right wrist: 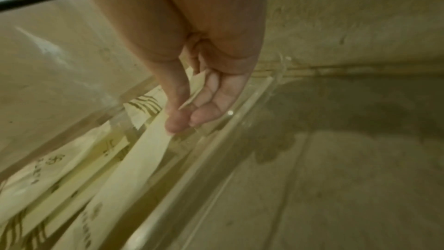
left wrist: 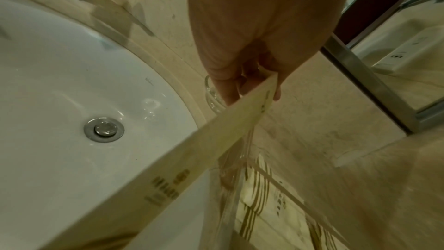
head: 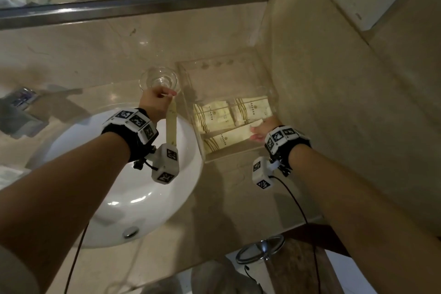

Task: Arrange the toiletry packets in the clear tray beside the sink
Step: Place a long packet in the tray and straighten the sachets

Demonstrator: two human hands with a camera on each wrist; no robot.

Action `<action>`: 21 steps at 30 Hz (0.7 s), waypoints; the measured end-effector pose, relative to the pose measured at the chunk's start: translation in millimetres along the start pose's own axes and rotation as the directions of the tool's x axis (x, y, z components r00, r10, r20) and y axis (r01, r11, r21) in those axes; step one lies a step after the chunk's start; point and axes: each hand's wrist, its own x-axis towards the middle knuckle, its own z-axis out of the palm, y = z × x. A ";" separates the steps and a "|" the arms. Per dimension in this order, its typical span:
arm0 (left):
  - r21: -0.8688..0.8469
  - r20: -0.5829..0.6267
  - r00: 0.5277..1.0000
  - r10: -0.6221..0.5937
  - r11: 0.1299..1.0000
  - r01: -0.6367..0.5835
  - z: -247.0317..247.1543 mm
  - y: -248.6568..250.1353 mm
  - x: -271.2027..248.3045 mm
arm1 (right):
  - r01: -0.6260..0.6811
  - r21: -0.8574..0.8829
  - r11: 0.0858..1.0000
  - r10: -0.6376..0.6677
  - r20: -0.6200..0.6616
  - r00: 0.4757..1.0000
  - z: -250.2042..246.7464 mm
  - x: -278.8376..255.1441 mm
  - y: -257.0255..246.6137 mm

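Observation:
A clear tray (head: 191, 93) sits on the counter right of the sink, against the side wall. Several cream packets with gold stripes (head: 214, 114) lie flat in its near half. My left hand (head: 170, 95) grips one end of a long cream packet (head: 172, 126), which hangs over the sink's right rim just left of the tray. In the left wrist view the fingers (left wrist: 225, 86) curl round that long packet (left wrist: 216, 134). My right hand (head: 255, 132) is at the tray's near right corner. There, thumb and fingers (right wrist: 209, 109) pinch the end of a packet (right wrist: 192, 90) above the others (right wrist: 134, 168).
A glass tumbler (head: 158, 79) stands just behind my left hand, touching the tray's left side. The white sink (head: 133, 186) lies to the left, a faucet (head: 21, 112) beyond it. The tiled wall (head: 346, 102) bounds the tray's right side. A chrome ring (head: 261, 249) hangs below the counter's front.

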 end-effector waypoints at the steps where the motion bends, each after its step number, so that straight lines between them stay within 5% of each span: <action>1: -0.016 0.002 1.000 -0.003 1.000 0.003 0.3 -0.2 0.6 | -0.010 0.013 1.000 0.010 0.001 1.000 -0.5 1.1 2.4; 6: -0.028 0.015 1.000 -0.013 1.000 0.013 3.3 -1.5 4.6 | 0.002 0.081 0.997 -0.010 0.099 0.995 -2.7 -0.8 9.3; 10: -0.034 0.010 1.000 -0.020 0.999 0.021 6.1 -1.1 6.1 | 0.024 0.090 0.996 -0.029 0.054 0.998 -1.6 1.3 13.7; 15: -0.031 0.017 1.000 0.013 0.999 -0.013 6.9 0.2 7.1 | 0.027 -0.301 0.953 -0.060 -0.099 0.993 10.2 18.4 13.1; 21: -0.040 0.023 1.000 0.009 0.999 -0.008 4.8 0.6 6.2 | 0.010 -0.501 0.865 -0.106 -0.165 0.981 16.2 -4.1 1.9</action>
